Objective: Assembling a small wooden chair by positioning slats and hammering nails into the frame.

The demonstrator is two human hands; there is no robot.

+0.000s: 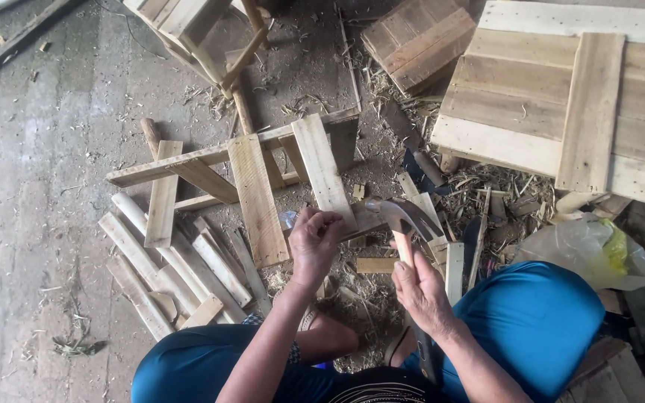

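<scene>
My right hand (421, 292) grips the wooden handle of a claw hammer (401, 215), whose metal head is raised just above the near end of a pale wooden slat (322, 170). My left hand (313, 240) is pinched shut at that slat's near end, fingers together as if on something small that I cannot make out. The slat lies across a rough wooden frame (210, 157) on the floor, beside a second, darker slat (257, 200). My knees in blue trousers (531, 321) frame the bottom of the view.
A pile of loose wooden strips (166, 269) lies at left. A large slatted wooden panel (561, 97) fills the upper right, a smaller one (418, 39) at top centre. A plastic bag (591, 250) sits at right. Wood chips and straw litter the concrete floor.
</scene>
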